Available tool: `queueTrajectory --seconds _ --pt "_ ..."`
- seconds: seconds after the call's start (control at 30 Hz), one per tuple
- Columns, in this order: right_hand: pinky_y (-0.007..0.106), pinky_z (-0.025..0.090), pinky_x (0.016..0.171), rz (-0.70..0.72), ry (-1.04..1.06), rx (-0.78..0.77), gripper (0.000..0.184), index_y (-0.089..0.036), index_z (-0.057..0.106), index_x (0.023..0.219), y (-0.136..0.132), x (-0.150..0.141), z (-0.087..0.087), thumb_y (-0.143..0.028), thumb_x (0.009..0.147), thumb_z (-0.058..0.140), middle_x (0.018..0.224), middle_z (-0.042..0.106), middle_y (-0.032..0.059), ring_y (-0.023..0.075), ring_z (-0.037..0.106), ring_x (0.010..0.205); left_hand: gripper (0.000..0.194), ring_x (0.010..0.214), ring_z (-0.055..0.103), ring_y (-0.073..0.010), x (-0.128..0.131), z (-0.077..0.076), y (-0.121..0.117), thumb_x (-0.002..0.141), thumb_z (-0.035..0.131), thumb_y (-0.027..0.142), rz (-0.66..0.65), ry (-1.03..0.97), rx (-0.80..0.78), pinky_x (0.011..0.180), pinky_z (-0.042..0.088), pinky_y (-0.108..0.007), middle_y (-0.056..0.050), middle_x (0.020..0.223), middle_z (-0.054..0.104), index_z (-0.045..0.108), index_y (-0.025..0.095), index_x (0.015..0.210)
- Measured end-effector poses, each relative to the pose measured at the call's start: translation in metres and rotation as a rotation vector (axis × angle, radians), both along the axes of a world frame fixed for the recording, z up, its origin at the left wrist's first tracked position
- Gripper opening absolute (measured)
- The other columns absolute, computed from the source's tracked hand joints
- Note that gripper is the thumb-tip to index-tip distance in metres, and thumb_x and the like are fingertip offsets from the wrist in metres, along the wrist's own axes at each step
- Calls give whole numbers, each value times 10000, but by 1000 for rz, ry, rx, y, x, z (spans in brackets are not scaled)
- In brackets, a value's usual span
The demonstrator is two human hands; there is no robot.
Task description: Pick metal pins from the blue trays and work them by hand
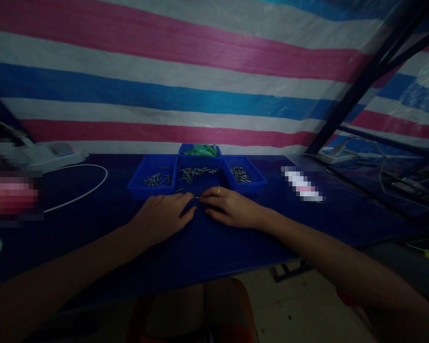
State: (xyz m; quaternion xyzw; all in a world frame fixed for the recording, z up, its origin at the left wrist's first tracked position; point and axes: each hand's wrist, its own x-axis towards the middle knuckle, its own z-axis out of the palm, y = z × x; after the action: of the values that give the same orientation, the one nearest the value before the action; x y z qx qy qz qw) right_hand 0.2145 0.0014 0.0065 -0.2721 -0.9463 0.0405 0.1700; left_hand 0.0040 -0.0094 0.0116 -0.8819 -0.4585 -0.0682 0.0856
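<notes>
Trays (150,192), two with metal pins (240,174), one with green items (200,150)

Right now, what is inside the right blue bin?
The bin holds a loose heap of thin metal pins. Whatever lies beneath the top ones is covered and cannot be seen.
</notes>
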Motion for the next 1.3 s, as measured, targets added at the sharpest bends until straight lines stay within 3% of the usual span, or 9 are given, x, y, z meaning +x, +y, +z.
queueTrajectory --seconds 0.2,0.5,0.9,1.13,1.3 --pt "306 424 915 89 -15 -6 301 -69 560 1118 -3 -2 4 -169 872 421 1092 550 115 168 504 1010 219 738 626 -171 -3 -5 6 875 376 303 -151 -43 -1 557 394 -254 0 829 654 567 218 943" --pt "325 439 897 114 -13 -28 261 -84 604 1040 -2 -2 1 -132 849 432 1079 576 115 169 511 1011 165 690 590 -150 -2 -4 10 846 429 281 -143 -58 -70 565 381 -253 6 751 611 568 199 812" --pt "315 418 921 106 -43 -46 255 -73 613 1032 -4 -4 5 -143 849 449 1077 599 114 165 519 1019 238 825 513 -203 1 -9 -11 860 387 286 -112 -36 6 745 442 -349 -80 878 541 564 149 942" --pt "324 430 905 103 -38 -53 241 -86 619 1016 -5 -3 5 -146 851 453 1064 602 114 165 525 1013 319 1016 514 -257 -1 -19 -9 872 380 319 -131 -93 10 845 439 -411 -145 1116 534 526 145 1095" --pt "314 422 916 105 -48 -41 254 -79 610 1036 -4 -3 4 -158 859 444 1075 597 113 162 519 1021 369 1181 430 -297 -2 -28 -11 897 331 314 -136 -76 34 939 395 -444 -168 1241 490 494 141 1179"
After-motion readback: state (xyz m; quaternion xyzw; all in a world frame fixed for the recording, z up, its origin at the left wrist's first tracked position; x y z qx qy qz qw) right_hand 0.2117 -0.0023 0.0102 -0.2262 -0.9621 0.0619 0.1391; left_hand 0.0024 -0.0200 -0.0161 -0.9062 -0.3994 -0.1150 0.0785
